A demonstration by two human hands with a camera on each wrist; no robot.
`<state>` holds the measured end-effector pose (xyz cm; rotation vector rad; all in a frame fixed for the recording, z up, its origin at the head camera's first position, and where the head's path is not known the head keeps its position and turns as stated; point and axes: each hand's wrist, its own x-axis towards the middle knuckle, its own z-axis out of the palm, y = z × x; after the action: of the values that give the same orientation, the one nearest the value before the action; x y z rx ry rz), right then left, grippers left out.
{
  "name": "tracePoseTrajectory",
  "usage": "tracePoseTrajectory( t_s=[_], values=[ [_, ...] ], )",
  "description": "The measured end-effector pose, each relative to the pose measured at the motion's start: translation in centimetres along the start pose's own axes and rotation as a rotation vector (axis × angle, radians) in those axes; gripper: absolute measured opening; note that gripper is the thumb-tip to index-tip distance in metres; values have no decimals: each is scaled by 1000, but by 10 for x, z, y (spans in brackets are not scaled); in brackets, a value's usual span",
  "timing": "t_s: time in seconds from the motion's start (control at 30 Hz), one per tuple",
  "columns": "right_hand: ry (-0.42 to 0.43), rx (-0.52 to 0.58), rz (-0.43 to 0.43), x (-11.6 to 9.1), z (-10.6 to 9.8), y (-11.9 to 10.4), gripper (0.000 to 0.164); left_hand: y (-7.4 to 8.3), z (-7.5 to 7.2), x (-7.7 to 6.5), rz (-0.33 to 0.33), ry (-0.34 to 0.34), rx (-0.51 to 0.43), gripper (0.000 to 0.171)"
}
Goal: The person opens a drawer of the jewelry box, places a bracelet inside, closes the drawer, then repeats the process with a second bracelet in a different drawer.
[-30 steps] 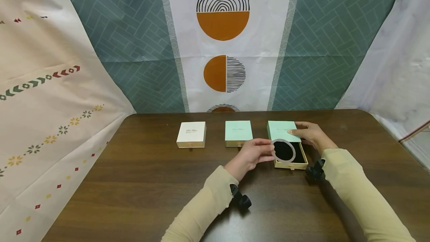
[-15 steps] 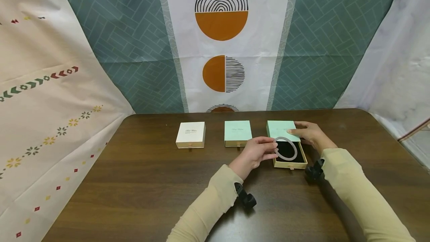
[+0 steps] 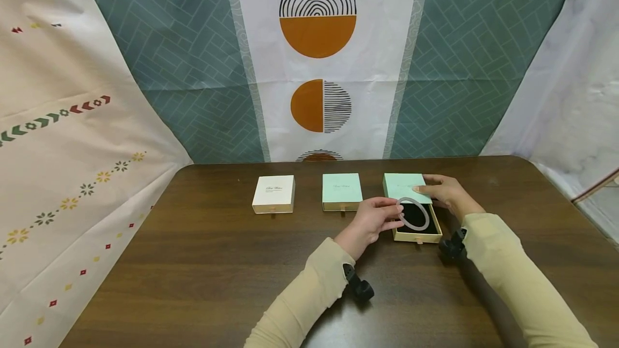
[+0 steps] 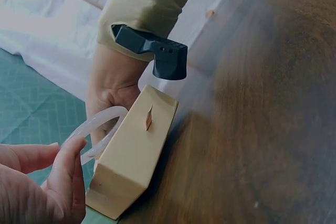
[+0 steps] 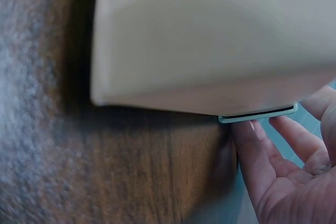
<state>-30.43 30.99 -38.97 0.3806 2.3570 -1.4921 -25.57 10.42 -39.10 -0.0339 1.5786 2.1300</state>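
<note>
My left hand [image 3: 369, 222] pinches a translucent whitish bangle [image 3: 426, 220] between thumb and fingers. The bangle is tilted and overlaps the black lining [image 3: 411, 219] of a pulled-out drawer; in the left wrist view, part of the bangle [image 4: 92, 124] passes behind the drawer's cream wall [image 4: 134, 145]. That drawer belongs to a mint-green box [image 3: 398, 184] at the right. My right hand [image 3: 447, 195] grips the box's sleeve, thumb on top and fingers at its right side. In the right wrist view the drawer wall [image 5: 210, 40] fills the top, with the fingers [image 5: 254, 150] at the sleeve's edge.
A second mint-green box [image 3: 342, 189], closed, stands left of the opened one. Farther left is a closed white box [image 3: 273, 192] with dark lettering. All stand on a brown wooden table [image 3: 203, 262], with patterned cloth [image 3: 319, 69] hanging behind its back edge.
My left hand has moved slightly right with the bangle, which has gone from beside the drawer's left part to farther over its lining. The right hand stays on the box.
</note>
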Motion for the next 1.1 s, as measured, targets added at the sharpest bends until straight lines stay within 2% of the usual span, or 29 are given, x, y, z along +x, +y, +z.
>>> tracePoseTrajectory(
  t_s=[0.47,0.83,1.1],
  values=[
    [-6,7,-36,0,0,3,78,-4,5,2,11,2,30,24],
    [-8,5,-35,1,1,3,79,-6,11,3,43,33,52,23],
    [-8,10,-32,2,-1,5,80,-5,14,3,25,72,58,20]
  ],
)
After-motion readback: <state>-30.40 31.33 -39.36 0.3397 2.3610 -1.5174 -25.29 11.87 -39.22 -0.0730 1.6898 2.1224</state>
